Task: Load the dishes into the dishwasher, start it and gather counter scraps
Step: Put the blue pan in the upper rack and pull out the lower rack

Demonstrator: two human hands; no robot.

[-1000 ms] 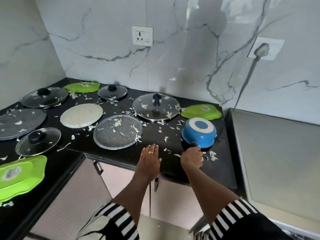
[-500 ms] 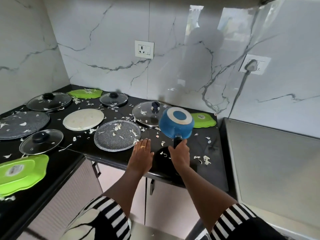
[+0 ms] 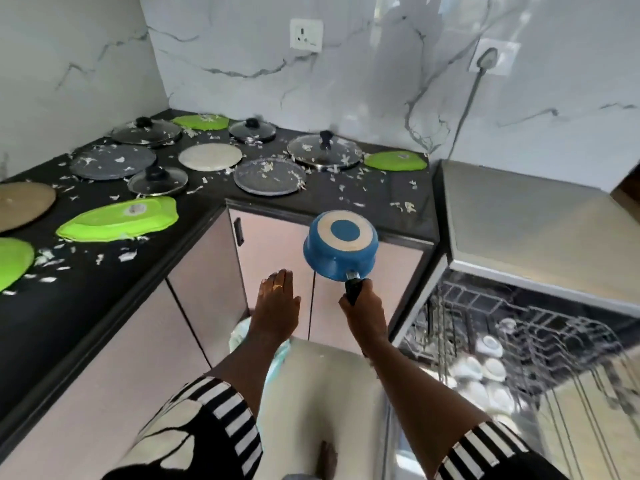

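Observation:
My right hand (image 3: 363, 311) grips the black handle of a blue saucepan (image 3: 341, 245), held upside down in the air in front of the cabinet doors, off the black counter (image 3: 377, 199). My left hand (image 3: 278, 301) hovers empty beside it with flat fingers and a ring. The dishwasher (image 3: 519, 223) stands at the right with its wire rack (image 3: 540, 327) pulled out; white cups sit in the rack. Several glass lids, among them the nearest (image 3: 325, 150), round pans (image 3: 269, 176) and green plates (image 3: 119, 220) lie on the counter among white scraps (image 3: 405, 206).
The L-shaped counter runs along the left and back walls. A wall socket (image 3: 306, 33) and a plugged cord (image 3: 490, 58) are on the marble wall. Cabinet doors (image 3: 273, 258) are below. My bare foot (image 3: 327, 460) stands on the pale floor.
My right hand lifted the blue saucepan off the counter and carried it down and toward me. My left hand left the counter edge. The view swung right, and the pulled-out dishwasher rack came into view.

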